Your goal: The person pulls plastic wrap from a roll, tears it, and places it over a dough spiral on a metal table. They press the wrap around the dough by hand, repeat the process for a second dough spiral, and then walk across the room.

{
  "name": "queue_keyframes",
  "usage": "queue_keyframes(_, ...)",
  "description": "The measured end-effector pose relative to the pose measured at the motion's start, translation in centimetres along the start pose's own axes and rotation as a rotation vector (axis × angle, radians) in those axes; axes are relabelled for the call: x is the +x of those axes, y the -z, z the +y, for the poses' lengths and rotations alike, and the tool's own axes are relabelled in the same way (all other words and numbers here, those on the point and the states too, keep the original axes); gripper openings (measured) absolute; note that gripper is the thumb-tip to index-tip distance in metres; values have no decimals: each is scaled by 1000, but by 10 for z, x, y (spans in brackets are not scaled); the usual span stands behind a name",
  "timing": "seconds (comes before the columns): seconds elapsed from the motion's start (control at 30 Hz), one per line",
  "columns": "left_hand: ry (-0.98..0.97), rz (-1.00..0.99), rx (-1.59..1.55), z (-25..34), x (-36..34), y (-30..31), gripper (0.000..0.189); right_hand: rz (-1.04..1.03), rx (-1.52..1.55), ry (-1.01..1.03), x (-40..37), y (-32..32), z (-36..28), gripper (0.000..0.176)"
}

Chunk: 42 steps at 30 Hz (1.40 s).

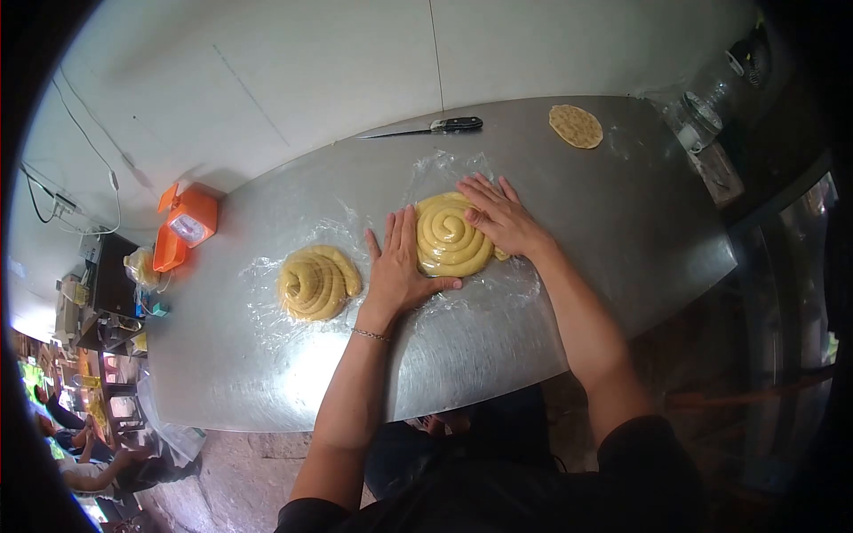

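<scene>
A yellow spiral coil of dough [450, 235] lies on a sheet of clear plastic film [444, 173] on the steel table [622, 231]. My left hand [395, 266] lies flat against the coil's left side, fingers spread, thumb under its near edge. My right hand [502, 216] rests flat on the coil's right side, fingers pointing left. A second, looser dough coil [317, 282] sits on its own plastic film to the left, untouched.
A black-handled knife [426, 129] lies at the table's far edge. A flat round dough disc [576, 125] sits far right. An orange scale [185, 226] stands at the left end. Glass jars [702, 115] stand at the right corner. People sit at lower left.
</scene>
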<state>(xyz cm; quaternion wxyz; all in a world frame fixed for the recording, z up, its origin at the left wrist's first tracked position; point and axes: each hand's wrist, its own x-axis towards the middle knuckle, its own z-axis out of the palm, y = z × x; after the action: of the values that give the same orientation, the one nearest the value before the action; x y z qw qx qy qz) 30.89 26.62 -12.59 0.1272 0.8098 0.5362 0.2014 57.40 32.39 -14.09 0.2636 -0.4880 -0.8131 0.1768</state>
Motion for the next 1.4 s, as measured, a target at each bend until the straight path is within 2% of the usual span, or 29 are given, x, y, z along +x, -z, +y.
queue_keyframes(0.17, -3, -7, -10, 2, 2, 8, 155, 57, 39, 5, 1, 3, 3, 79)
queue_keyframes(0.23, -122, 142, -42, 14, 1, 12, 153, 137, -8, 14, 1, 12, -6, 83)
queue_keyframes(0.27, -183, 216, -58, 22, 1, 13, 152, 175, -42, 87, 1, 15, -11, 84)
queue_keyframes(0.33, -211, 185, -66, 31, 0, 6, 147, 247, -111, 233, 1, 16, -31, 86)
queue_keyframes(0.43, -116, 77, -58, 33, 0, -2, 142, 141, -4, 278, -3, -1, -39, 83)
queue_keyframes(0.83, -161, 120, -190, 18, 5, -7, 139, 131, 111, 166, -4, 0, -25, 66)
queue_keyframes(0.97, -233, 235, -313, 5, 2, -22, 135, 107, 145, 180, 0, -2, -23, 61)
queue_keyframes(1.13, -116, 195, -260, 9, 3, -21, 146, 14, 186, 220, 11, 0, -14, 74)
queue_keyframes(1.4, -133, 194, -283, 7, -2, -22, 150, -11, 220, 220, 12, -5, -3, 79)
